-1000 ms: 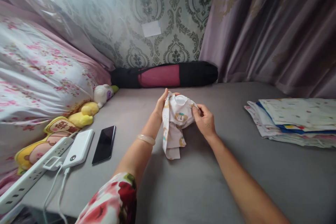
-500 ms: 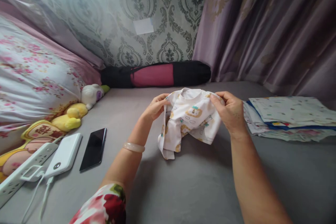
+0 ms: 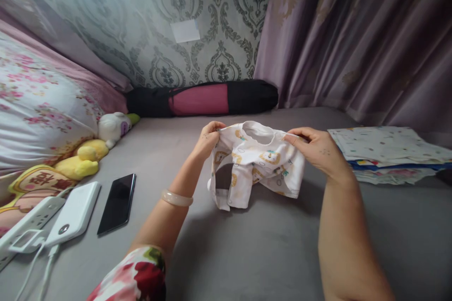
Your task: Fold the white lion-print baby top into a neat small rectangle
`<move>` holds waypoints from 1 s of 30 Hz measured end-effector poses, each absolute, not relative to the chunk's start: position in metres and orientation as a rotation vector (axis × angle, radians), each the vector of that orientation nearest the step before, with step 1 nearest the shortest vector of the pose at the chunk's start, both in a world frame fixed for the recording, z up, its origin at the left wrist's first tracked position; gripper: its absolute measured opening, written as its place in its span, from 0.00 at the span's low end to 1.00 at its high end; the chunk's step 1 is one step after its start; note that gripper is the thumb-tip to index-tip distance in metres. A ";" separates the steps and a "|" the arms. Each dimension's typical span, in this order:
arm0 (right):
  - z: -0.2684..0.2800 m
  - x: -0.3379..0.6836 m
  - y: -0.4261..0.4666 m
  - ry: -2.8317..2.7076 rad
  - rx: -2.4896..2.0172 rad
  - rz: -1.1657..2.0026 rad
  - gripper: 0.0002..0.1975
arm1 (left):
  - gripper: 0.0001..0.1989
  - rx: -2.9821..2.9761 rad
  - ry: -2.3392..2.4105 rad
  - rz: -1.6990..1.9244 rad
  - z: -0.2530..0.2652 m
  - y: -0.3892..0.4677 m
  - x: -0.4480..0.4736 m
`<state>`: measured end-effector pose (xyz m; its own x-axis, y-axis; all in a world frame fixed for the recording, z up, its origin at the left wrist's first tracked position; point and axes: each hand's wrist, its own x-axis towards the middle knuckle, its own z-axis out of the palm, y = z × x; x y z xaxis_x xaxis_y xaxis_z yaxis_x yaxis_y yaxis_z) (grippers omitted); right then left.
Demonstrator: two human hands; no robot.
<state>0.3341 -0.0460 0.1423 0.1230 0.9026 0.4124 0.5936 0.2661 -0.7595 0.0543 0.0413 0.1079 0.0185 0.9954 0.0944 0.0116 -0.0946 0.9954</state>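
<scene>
While both arms reach fwd over the grey bed (image 3: 247, 254), the person's left sleeve, floral red & white, sits at the bottom edge, w/ a pale bangle (image 3: 176, 197) on that wrist. Left hand (image 3: 207, 138) pinches one shoulder of a small baby shirt (image 3: 257, 164); right hand (image 3: 319, 150) pinches the other shoulder. Both hands are closed on the cloth, fingers curled over the top edge, approx level w/ each other. Shirt is held spread betw. them, neck opening up top, white w/ lion prints, lower hem hanging down & touching the bed near the middle.

To the left on the bed: a power strip (image 3: 24, 225) w/ white cables, a white power bank (image 3: 72, 214) just beside it, then a black phone (image 3: 117, 203) lying flat, screen dark. Further left, yellow & white plush toys (image 3: 92, 150) lie against a floral pillow (image 3: 38, 108).

To the right, well apart from the shirt, a stack of folded cloths (image 3: 388, 150) lies on the bed. At the back, a black & pink roll bag (image 3: 201, 99) lies along the patterned wall, w/ a mauve curtain (image 3: 353, 33) at right.
</scene>
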 end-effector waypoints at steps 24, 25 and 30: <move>0.146 0.332 -0.051 -1.818 -1.471 0.391 0.11 | 0.16 1.649 1.050 1.113 0.123 0.020 0.012; 0.146 0.330 -0.051 -1.825 -1.466 0.384 0.11 | 0.15 1.675 1.068 1.121 0.125 0.016 0.007; 0.150 0.316 -0.051 -1.824 -1.369 0.368 0.14 | 0.13 1.830 1.127 1.113 0.143 -0.006 -0.021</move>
